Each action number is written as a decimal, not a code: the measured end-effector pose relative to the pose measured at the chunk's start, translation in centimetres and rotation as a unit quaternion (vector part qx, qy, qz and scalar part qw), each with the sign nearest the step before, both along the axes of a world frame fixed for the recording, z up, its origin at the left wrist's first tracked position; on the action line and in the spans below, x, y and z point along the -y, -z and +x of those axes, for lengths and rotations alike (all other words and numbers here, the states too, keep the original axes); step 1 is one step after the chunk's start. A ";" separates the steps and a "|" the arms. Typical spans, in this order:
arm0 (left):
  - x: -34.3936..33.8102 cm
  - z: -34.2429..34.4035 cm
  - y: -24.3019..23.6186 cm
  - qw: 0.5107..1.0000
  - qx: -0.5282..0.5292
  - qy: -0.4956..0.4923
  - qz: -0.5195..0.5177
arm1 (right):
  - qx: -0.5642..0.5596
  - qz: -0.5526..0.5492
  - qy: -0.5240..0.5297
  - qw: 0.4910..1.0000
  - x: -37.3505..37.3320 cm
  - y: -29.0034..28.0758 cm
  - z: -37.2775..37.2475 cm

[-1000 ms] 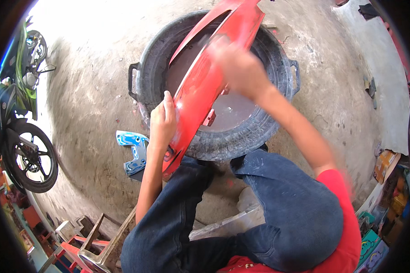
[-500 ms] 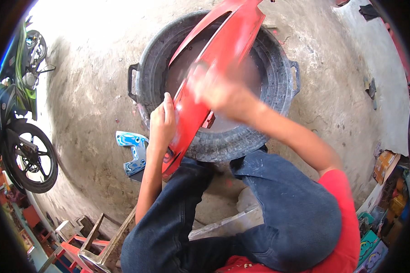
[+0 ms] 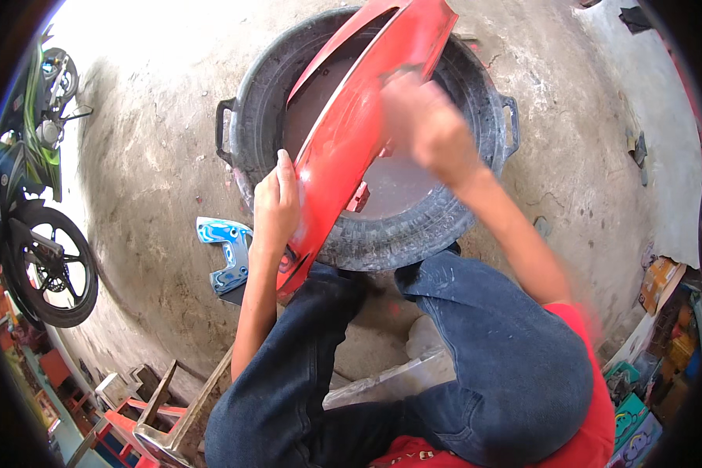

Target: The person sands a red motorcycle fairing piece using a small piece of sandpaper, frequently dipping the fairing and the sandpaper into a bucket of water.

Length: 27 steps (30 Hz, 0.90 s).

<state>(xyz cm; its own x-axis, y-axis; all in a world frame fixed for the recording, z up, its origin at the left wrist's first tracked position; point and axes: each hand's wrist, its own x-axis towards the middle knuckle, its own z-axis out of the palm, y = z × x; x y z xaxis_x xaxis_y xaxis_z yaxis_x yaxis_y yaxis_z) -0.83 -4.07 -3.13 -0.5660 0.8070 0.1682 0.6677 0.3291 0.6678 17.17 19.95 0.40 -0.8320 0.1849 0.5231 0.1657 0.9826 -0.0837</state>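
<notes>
A long red motorcycle body panel (image 3: 343, 132) slants over a round black tub (image 3: 253, 101), its lower end by my left knee. My left hand (image 3: 278, 199) grips the panel's left edge near that lower end, thumb pointing up along it. Over the panel's upper right part is my right hand (image 3: 433, 129), smeared by motion, with its fingers curled. A greyish edge shows at its fingertips against the red surface; what it is I cannot make out. Cloudy greyish water (image 3: 398, 187) lies in the tub, partly hidden by the panel.
A blue-and-white patterned piece (image 3: 228, 253) lies on the concrete floor left of the tub. A motorcycle (image 3: 43, 257) stands at far left. Wooden and red stools (image 3: 160, 425) are at lower left. Boxes and clutter (image 3: 663, 312) line the right side.
My right hand has slid up and to the right along the panel. My left hand keeps its grip near the lower end, and the panel has barely shifted.
</notes>
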 end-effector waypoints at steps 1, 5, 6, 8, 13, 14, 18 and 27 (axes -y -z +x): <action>-0.1 0.1 -0.1 1.000 0.005 -0.003 -0.007 | -0.022 -0.063 0.071 0.995 -0.7 -0.1 0.2; -0.6 0.6 -0.9 0.994 0.101 -0.046 -0.008 | 0.035 0.023 -0.197 0.980 3.0 0.6 1.6; -0.8 0.8 -1.1 0.998 0.043 -0.031 0.024 | 0.027 -0.013 -0.202 0.979 3.1 0.6 1.7; -1.0 1.0 -1.4 0.999 0.009 -0.026 0.046 | 0.029 0.007 -0.129 0.991 2.4 0.4 1.7; -1.1 0.8 -1.9 0.982 0.168 -0.080 -0.024 | 0.028 0.048 -0.036 0.998 2.0 0.4 0.9; -1.1 0.8 -1.9 0.988 0.143 -0.062 -0.016 | 0.014 0.038 -0.141 0.989 3.4 0.6 1.0; -1.1 0.9 -1.9 0.990 0.122 -0.069 0.008 | 0.008 0.007 -0.151 0.989 2.4 -0.6 -0.4; -1.1 0.9 -2.1 0.984 0.155 -0.060 0.058 | 0.019 -0.020 -0.273 0.962 5.9 -1.0 -2.1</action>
